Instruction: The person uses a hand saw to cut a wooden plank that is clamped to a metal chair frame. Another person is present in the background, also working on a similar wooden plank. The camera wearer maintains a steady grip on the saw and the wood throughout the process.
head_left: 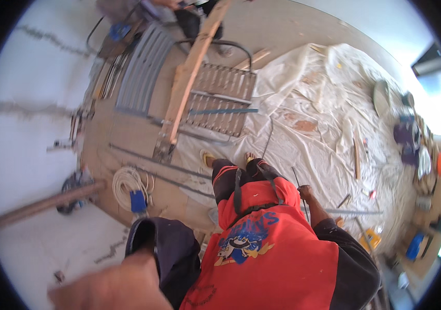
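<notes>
My right hand [306, 192] is beside my hip, its fingers wrapped round a thin dark rod [296, 175]. One end of the rod points forward over the plastic sheet and the other passes down behind the hand. My left hand [104, 284] is raised close to the camera at the lower left, large and blurred, with its fingers not distinguishable. A dark sleeve [179, 253] hangs round that arm. White plastic sheeting [329, 124] is spread on the floor ahead and to the right of my feet.
Ahead, a long wooden beam [199, 67] lies across a slatted metal frame [220, 111]. A grey slatted panel [145, 70] lies near the left wall. Coiled white cable [127, 186] and metal bars [158, 163] are on the floor. Another person [194, 20] is partly visible at the top.
</notes>
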A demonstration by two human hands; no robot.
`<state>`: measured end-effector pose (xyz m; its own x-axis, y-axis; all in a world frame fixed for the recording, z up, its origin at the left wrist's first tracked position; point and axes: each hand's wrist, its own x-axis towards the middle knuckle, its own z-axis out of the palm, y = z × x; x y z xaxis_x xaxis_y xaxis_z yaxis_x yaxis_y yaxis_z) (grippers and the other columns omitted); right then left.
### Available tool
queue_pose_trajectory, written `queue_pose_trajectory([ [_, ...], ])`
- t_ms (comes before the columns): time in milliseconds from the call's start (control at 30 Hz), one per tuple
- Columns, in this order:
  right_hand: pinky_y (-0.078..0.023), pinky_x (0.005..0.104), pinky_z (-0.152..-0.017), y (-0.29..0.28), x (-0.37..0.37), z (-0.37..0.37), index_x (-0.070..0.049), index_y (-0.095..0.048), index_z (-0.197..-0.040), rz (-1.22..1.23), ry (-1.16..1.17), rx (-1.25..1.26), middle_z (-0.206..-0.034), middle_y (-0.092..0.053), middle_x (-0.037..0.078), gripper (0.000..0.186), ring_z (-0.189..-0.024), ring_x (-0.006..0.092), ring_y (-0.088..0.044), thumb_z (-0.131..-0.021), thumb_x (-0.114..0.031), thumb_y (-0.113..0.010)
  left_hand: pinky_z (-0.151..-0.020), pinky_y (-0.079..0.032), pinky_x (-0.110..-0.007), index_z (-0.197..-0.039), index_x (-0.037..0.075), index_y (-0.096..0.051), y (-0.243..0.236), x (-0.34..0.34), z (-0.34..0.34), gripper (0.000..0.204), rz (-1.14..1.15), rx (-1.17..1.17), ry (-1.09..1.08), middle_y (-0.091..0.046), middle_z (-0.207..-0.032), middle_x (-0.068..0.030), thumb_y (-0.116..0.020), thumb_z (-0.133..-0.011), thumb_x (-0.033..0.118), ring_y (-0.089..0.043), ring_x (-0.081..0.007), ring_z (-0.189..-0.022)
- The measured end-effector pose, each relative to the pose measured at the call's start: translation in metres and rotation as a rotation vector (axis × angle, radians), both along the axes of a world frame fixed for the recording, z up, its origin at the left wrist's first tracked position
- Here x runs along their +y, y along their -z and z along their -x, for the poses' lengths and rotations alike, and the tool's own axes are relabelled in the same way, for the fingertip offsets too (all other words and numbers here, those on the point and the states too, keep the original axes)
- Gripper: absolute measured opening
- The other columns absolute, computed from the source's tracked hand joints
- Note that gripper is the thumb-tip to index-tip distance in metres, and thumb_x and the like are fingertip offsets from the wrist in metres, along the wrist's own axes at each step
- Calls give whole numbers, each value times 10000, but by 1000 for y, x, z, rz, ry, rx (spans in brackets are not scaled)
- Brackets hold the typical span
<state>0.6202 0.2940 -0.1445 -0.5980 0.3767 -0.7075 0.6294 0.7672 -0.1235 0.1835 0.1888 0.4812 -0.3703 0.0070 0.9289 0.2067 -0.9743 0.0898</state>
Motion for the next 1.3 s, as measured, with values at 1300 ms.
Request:
queue_pose_trajectory([
  [1300, -501, 380, -745, 46, 80, 81, -121, -681, -909, -72, -196, 269, -903, -667, 68, 282, -863, 237, -636, -643, -209, -717, -566, -491, -304, -1124, -15, -503, 573, -254, -138, 372, 1880, -1579, -245, -609, -970, -148, -587, -855, 228, -626, -211, -720],
])
